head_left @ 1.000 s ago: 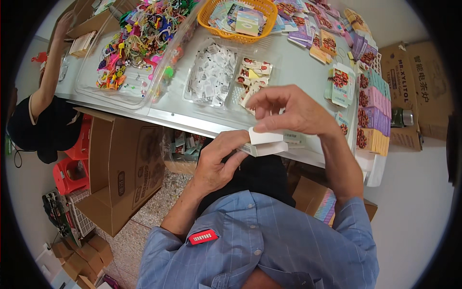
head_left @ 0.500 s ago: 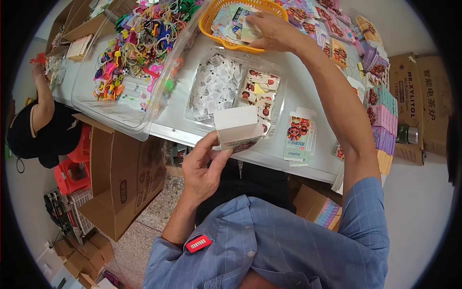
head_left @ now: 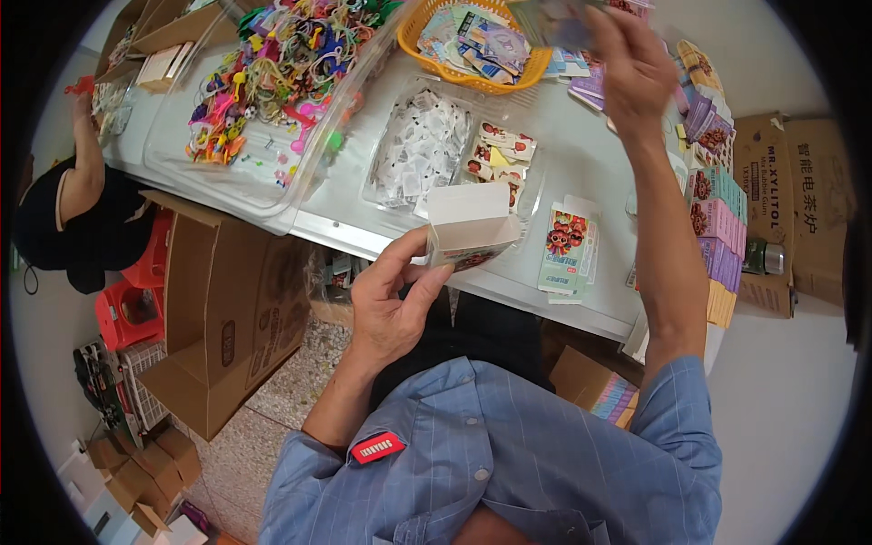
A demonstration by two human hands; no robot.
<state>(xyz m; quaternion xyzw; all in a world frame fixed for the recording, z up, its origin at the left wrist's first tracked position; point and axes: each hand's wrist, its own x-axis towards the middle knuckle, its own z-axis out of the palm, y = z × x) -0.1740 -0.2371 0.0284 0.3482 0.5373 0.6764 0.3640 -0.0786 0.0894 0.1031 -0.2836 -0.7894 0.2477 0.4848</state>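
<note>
- Fingers of the left hand [head_left: 389,313] are pinching an open carton [head_left: 472,232] at its left end, thumb on the near side.
- This carton is hovering by the front edge of the table [head_left: 581,154], its mouth facing upward, the white flap standing along the far side; the mouth's long side is running left to right, rising slightly rightward, while foreshortening is hiding the carton's full length.
- Right hand [head_left: 638,74]: fingers are gripping a blurred flat card [head_left: 552,24], which is pointing left beside the yellow basket [head_left: 481,84].
</note>
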